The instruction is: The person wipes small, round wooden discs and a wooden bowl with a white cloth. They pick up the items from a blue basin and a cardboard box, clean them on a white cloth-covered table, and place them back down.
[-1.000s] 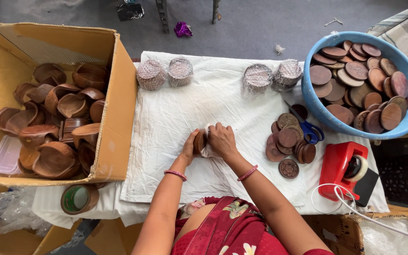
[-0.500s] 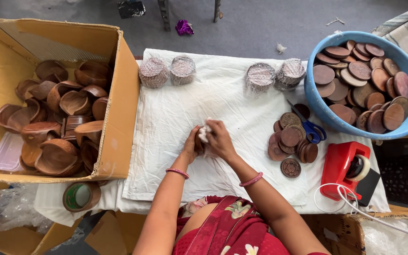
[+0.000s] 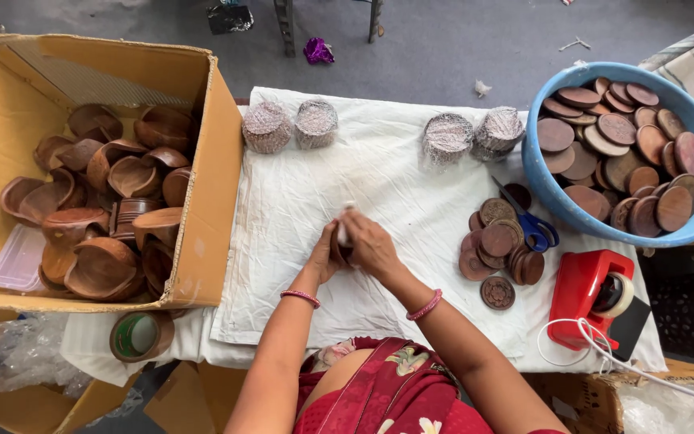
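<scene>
Over the middle of the white cloth (image 3: 379,177), my left hand (image 3: 324,255) and my right hand (image 3: 373,245) are pressed together around a small stack of brown wooden discs (image 3: 341,251). A bit of white wrapping (image 3: 345,231) shows between the fingers at the top. Most of the stack is hidden by my hands. A loose pile of carved brown discs (image 3: 498,245) lies to the right of my right hand, with blue-handled scissors (image 3: 533,230) on it.
A cardboard box (image 3: 218,161) of brown wooden holders stands at the left. A blue tub (image 3: 552,201) of discs sits at the right. Several wrapped stacks (image 3: 268,127) line the cloth's far edge. A red tape dispenser (image 3: 584,293) and a tape roll (image 3: 140,336) lie near me.
My hands have stayed at the same spot on the cloth, turning the stack a little; white wrapping now shows at the top between my fingers.
</scene>
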